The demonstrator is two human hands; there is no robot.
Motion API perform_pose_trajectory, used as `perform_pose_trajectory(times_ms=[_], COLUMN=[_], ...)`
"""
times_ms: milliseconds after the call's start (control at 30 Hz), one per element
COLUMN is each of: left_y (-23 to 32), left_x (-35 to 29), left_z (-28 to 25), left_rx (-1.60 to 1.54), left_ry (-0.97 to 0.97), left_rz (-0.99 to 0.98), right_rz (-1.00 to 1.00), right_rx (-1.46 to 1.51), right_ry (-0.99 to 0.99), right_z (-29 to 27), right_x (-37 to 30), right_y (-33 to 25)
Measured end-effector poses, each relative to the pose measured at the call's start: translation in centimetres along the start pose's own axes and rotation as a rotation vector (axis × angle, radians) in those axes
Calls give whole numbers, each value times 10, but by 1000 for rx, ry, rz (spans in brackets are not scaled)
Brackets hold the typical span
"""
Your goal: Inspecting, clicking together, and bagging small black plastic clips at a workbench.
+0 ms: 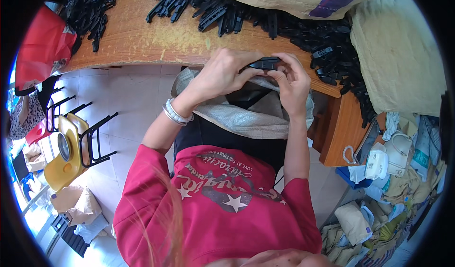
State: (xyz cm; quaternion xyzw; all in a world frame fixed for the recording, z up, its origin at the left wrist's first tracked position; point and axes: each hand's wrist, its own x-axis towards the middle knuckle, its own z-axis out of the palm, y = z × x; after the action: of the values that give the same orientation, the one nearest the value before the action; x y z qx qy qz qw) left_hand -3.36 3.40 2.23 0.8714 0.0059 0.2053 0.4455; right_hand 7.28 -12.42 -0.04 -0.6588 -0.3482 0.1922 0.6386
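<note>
Both my hands meet just off the table's front edge, above an open woven sack [237, 120] on my lap. Between them is a small, long black plastic piece [264, 64]. My left hand [222, 72] pinches its left end with thumb and fingers. On the other end, the fingertips and thumb of my right hand [293, 79] are closed. Part of the piece is hidden behind the fingers. Inside the sack's mouth something dark shows, too unclear to name. Similar black plastic pieces [220, 18] lie heaped on the wooden table [166, 41] in front of me.
More black pieces [92, 8] are heaped at the far left by a red bag [45, 49]. Large tan sacks [398, 58] stand at the right and back. A yellow chair [71, 158] is at left; bags and cloths [398, 158] crowd the right.
</note>
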Motion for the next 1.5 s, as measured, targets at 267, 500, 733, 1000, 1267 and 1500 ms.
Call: perform_pose_trajectory(times_ms=[267, 500, 733, 1000, 1267, 1500], left_y=[4, -15, -32, -27, -29, -4], left_x=[10, 55, 69, 57, 54, 38], left_z=[-3, 10, 24, 13, 10, 10], left_rx=[-518, -28, 638, 808, 627, -577], left_ry=[-38, 61, -80, -223, 62, -183], left_rz=[-573, -378, 47, 111, 382, -549], right_rz=[-131, -479, -588, -191, 29, 98], right_rx=[-230, -1192, -1127, -538, -6, 211], right_ry=[79, 232, 223, 259, 281, 92], right_z=[-9, -20, -21, -1, -6, -16], right_x=[17, 58, 47, 12, 0, -12], right_y=[-8, 12, 11, 0, 6, -15])
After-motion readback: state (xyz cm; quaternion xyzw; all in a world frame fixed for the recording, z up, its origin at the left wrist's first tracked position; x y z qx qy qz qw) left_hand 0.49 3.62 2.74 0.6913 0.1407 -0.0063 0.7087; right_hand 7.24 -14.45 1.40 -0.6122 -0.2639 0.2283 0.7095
